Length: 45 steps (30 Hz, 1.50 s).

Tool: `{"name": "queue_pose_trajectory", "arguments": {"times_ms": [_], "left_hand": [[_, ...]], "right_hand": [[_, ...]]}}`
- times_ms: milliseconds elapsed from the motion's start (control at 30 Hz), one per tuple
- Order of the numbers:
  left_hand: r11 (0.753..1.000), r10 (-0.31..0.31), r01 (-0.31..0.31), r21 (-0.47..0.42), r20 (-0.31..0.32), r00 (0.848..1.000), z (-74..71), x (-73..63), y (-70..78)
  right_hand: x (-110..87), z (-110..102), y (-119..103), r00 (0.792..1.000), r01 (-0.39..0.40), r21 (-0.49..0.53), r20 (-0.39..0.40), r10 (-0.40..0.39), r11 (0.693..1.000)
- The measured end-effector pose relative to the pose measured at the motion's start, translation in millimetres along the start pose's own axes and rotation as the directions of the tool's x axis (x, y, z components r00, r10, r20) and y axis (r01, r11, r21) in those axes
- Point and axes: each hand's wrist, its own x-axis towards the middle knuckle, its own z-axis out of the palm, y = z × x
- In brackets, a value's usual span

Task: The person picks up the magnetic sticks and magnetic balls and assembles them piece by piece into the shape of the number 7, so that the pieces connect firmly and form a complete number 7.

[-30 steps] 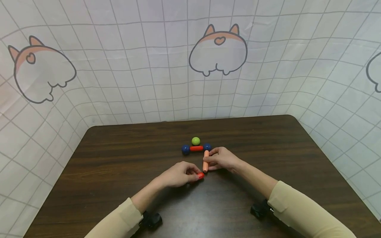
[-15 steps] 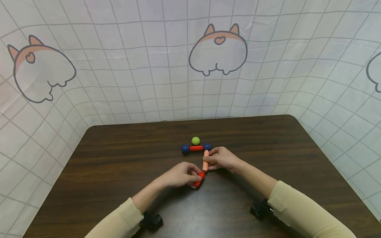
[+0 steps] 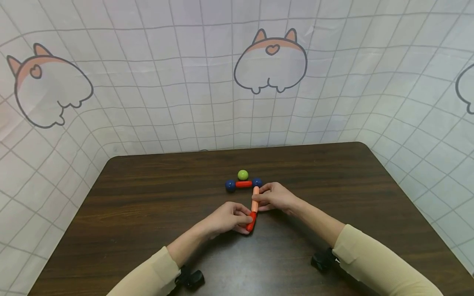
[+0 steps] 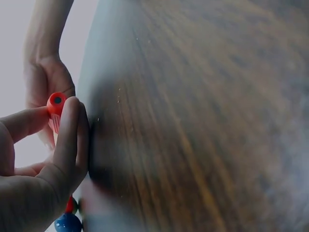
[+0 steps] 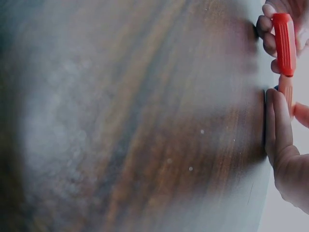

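My left hand [image 3: 226,218] pinches a ribbed red toy rod [image 3: 252,222] between thumb and fingers. In the left wrist view that red rod [image 4: 56,100] shows a round end with a dark centre. A peach-orange rod [image 3: 255,200] is pinched by my right hand [image 3: 277,198], just beyond the red one. End to end, the two rods meet at a slight angle, as the right wrist view also shows. The peach rod's far end lies against or very near a blue ball [image 3: 257,182]; contact cannot be told.
Another red rod [image 3: 243,184] lies between that ball and a second blue ball [image 3: 230,186]. Right behind it sits a green ball [image 3: 242,175]. The dark wooden table [image 3: 148,197] ends at a white grid-patterned curtain [image 3: 166,102].
My left hand has turned its red rod from mostly hidden to pointing away, and brought its far end to the peach rod's near end. The right hand has stayed in place.
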Motion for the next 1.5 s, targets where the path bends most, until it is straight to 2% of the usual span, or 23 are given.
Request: {"name": "queue_pose_trajectory", "arguments": {"times_ms": [200, 433, 533, 667, 767, 833, 967, 1067, 1167, 1367, 1500], "left_hand": [[0.999, 0.003, -0.004, -0.034, -0.032, 0.999, 1.4, 0.3, -0.9], [0.999, 0.024, -0.026, -0.029, -0.08, 0.997, -1.2, 0.0, 0.1], [0.999, 0.042, -0.04, 0.016, -0.108, 0.993, -4.6, 0.1, 1.6], [0.987, 0.099, -0.077, 0.144, -0.158, 0.983, -10.6, 0.7, 5.0], [0.961, 0.167, -0.112, 0.252, -0.205, 0.964, -15.0, 0.6, 8.0], [0.941, 0.215, -0.134, 0.312, -0.24, 0.947, -17.4, 1.0, 9.5], [0.896, 0.324, -0.192, 0.4, -0.294, 0.899, -20.0, 3.6, 13.6], [0.873, 0.382, -0.219, 0.436, -0.332, 0.862, -22.2, 7.8, 17.2], [0.867, 0.406, -0.224, 0.446, -0.368, 0.837, -26.7, 13.7, 19.4], [0.867, 0.413, -0.204, 0.455, -0.427, 0.804, -37.2, 26.4, 22.7], [0.854, 0.424, -0.174, 0.49, -0.464, 0.778, -42.5, 35.3, 24.7]], "right_hand": [[1.0, 0.6, -1.5, 1.0, -0.006, -0.013, -0.016, 0.006, 1.0], [1.2, 0.1, 0.6, 1.0, -0.003, -0.019, -0.013, 0.003, 1.0], [1.7, -0.1, 1.4, 1.0, -0.003, -0.021, -0.013, 0.003, 1.0], [2.3, 0.3, 1.9, 1.0, -0.001, -0.021, -0.014, 0.0, 1.0], [2.2, 0.5, 2.0, 1.0, -0.002, -0.017, -0.012, 0.002, 1.0], [2.1, 0.6, 2.0, 1.0, -0.002, -0.015, -0.01, 0.002, 1.0], [1.9, 0.3, 1.5, 1.0, 0.0, -0.025, -0.012, 0.0, 1.0], [2.2, -0.2, 1.5, 1.0, 0.002, -0.028, -0.012, -0.003, 1.0], [2.4, -0.7, 1.5, 1.0, 0.003, -0.027, -0.01, -0.003, 1.0], [1.7, -0.5, 1.0, 1.0, -0.001, -0.017, -0.012, 0.001, 1.0], [0.6, 0.4, 0.5, 1.0, -0.003, -0.011, -0.013, 0.003, 1.0]]}}
